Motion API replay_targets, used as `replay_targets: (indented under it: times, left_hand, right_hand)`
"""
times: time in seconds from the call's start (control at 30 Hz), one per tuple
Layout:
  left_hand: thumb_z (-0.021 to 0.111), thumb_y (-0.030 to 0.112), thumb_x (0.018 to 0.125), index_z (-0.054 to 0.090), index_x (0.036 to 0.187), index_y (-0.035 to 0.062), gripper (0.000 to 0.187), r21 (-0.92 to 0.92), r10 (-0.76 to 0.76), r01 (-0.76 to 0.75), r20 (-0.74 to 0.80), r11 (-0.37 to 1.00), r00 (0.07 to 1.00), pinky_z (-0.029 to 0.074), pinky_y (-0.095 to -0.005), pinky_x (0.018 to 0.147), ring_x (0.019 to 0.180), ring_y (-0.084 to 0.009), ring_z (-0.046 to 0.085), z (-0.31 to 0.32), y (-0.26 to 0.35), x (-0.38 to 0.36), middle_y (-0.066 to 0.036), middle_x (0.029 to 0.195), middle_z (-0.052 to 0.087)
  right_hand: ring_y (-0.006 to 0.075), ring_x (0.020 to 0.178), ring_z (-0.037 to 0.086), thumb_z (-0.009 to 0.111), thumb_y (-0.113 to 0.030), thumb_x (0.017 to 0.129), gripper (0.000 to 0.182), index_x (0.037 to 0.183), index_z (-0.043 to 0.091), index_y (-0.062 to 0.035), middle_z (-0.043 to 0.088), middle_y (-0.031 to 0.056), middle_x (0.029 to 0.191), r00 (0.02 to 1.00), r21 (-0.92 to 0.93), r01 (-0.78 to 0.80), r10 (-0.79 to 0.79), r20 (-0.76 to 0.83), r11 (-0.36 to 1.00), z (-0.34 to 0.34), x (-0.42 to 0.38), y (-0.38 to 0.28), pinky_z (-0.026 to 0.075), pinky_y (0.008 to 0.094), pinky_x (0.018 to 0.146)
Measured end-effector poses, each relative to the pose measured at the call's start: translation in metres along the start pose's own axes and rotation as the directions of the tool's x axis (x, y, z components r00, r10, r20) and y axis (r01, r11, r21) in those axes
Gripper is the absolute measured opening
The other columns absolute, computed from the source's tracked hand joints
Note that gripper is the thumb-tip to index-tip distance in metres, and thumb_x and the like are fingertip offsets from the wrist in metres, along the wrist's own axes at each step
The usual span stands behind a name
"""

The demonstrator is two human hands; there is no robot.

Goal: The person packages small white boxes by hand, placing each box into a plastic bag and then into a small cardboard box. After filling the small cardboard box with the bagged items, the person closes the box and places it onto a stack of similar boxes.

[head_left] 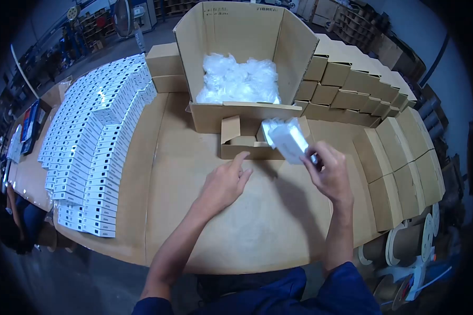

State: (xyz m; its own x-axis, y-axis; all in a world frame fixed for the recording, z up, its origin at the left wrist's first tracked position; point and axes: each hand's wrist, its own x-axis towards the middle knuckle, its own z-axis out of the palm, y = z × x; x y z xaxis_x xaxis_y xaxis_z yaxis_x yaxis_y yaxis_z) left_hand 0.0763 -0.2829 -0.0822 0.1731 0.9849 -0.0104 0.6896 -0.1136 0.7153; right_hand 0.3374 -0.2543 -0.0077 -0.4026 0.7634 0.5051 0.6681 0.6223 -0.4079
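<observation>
My right hand (328,170) pinches a small white box (289,143) by its lower right corner, tilted over the right end of a small open cardboard box (247,152). Behind the held box, a white item (271,126) shows at that end; its details are partly hidden. The left part of the small cardboard box looks hollow, with a flap raised. My left hand (226,182) is just below its front wall, fingers apart and holding nothing. A large open carton (247,31) with clear plastic bags (240,81) stands directly behind.
Many white boxes (97,136) are stacked in rows on the left of the table (236,241). Closed brown cartons (347,79) are piled at the back right, and more (399,168) line the right edge. Spools (399,244) stand beyond the lower right edge.
</observation>
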Motion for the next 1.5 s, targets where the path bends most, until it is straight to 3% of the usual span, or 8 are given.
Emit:
replay_targets:
  times: [0.13, 0.27, 0.47, 0.63, 0.9, 1.07, 1.37, 1.5]
  left_hand:
    - [0.068, 0.024, 0.094, 0.056, 0.136, 0.0012, 0.048, 0.507, 0.461, -0.296, -0.238, 0.810, 0.855, 0.049, -0.0420, 0.080, 0.100, -0.0317, 0.063, 0.031, -0.003, 0.046, -0.015, 0.107, 0.064]
    - [0.070, 0.021, 0.090, 0.062, 0.126, -0.0012, 0.044, 0.662, 0.361, -0.209, -0.099, 0.719, 0.927, 0.045, -0.0412, 0.084, 0.110, -0.0291, 0.056, 0.041, 0.002, 0.072, -0.015, 0.115, 0.058]
    - [0.073, 0.017, 0.084, 0.063, 0.126, 0.0051, 0.044, 0.557, 0.514, -0.293, -0.292, 0.777, 0.807, 0.044, -0.0422, 0.090, 0.119, -0.0310, 0.052, 0.042, -0.008, 0.043, -0.015, 0.126, 0.053]
    - [0.073, 0.013, 0.083, 0.058, 0.143, 0.0193, 0.063, 0.555, 0.481, -0.270, -0.277, 0.787, 0.832, 0.036, -0.0555, 0.114, 0.141, -0.0446, 0.038, 0.050, -0.029, 0.025, -0.021, 0.146, 0.044]
    - [0.072, 0.012, 0.084, 0.056, 0.148, 0.0317, 0.069, 0.523, 0.389, -0.189, -0.305, 0.831, 0.869, 0.025, -0.0748, 0.114, 0.149, -0.0537, 0.023, 0.056, -0.035, 0.018, -0.020, 0.155, 0.038]
    - [0.072, 0.014, 0.085, 0.054, 0.150, 0.0338, 0.070, 0.521, 0.347, -0.149, -0.307, 0.840, 0.886, 0.021, -0.0876, 0.103, 0.151, -0.0583, 0.013, 0.059, -0.035, 0.015, -0.018, 0.159, 0.033]
    - [0.071, 0.015, 0.085, 0.054, 0.149, 0.0340, 0.069, 0.542, 0.318, -0.143, -0.243, 0.828, 0.916, 0.035, -0.0858, 0.095, 0.150, -0.0606, 0.012, 0.057, -0.040, 0.014, -0.016, 0.161, 0.030]
    - [0.070, 0.014, 0.086, 0.051, 0.151, 0.0349, 0.071, 0.574, 0.371, -0.170, -0.252, 0.801, 0.894, 0.038, -0.0838, 0.093, 0.149, -0.0609, 0.015, 0.057, -0.045, 0.017, -0.016, 0.162, 0.030]
  right_hand:
    - [0.0302, 0.068, 0.065, 0.075, -0.003, 0.088, 0.015, 0.091, 0.060, -0.0030, 0.065, 0.0114, 0.085, 0.999, -0.063, 0.017, -0.020, -0.049, 0.998, -0.001, 0.016, 0.006, 0.051, 0.0415, 0.059]
    - [0.0326, 0.071, 0.065, 0.073, -0.006, 0.088, 0.014, 0.093, 0.060, -0.0055, 0.063, 0.0104, 0.085, 0.991, -0.109, 0.132, -0.135, -0.015, 0.985, 0.009, 0.030, 0.014, 0.052, 0.0443, 0.060]
    - [0.0341, 0.071, 0.064, 0.074, -0.007, 0.089, 0.015, 0.094, 0.060, -0.0053, 0.061, 0.0125, 0.087, 0.983, -0.050, 0.157, -0.161, -0.091, 0.986, 0.048, 0.037, 0.016, 0.053, 0.0459, 0.060]
    - [0.0349, 0.072, 0.066, 0.076, -0.006, 0.088, 0.018, 0.098, 0.061, -0.0026, 0.063, 0.0154, 0.087, 0.958, 0.000, 0.110, -0.106, -0.265, 0.994, 0.097, 0.030, 0.017, 0.055, 0.0445, 0.062]
    - [0.0327, 0.066, 0.067, 0.080, -0.008, 0.086, 0.020, 0.095, 0.063, -0.0018, 0.068, 0.0141, 0.084, 0.952, -0.037, 0.006, -0.017, -0.305, 0.999, 0.124, 0.031, 0.030, 0.054, 0.0403, 0.060]
    - [0.0404, 0.075, 0.070, 0.075, -0.014, 0.089, 0.019, 0.097, 0.063, -0.0015, 0.067, 0.0190, 0.087, 0.986, -0.159, -0.093, 0.068, -0.155, 0.983, 0.131, 0.042, 0.030, 0.056, 0.0481, 0.062]
    - [0.0394, 0.080, 0.071, 0.078, -0.019, 0.085, 0.017, 0.087, 0.077, -0.0025, 0.070, 0.0189, 0.089, 0.956, -0.355, -0.251, 0.288, 0.053, 0.900, 0.143, 0.062, 0.030, 0.058, 0.0494, 0.072]
    - [0.0367, 0.088, 0.071, 0.072, -0.025, 0.092, 0.023, 0.091, 0.079, -0.0032, 0.070, 0.0146, 0.107, 0.949, -0.350, -0.169, 0.247, 0.194, 0.922, 0.115, 0.070, 0.031, 0.057, 0.0494, 0.078]
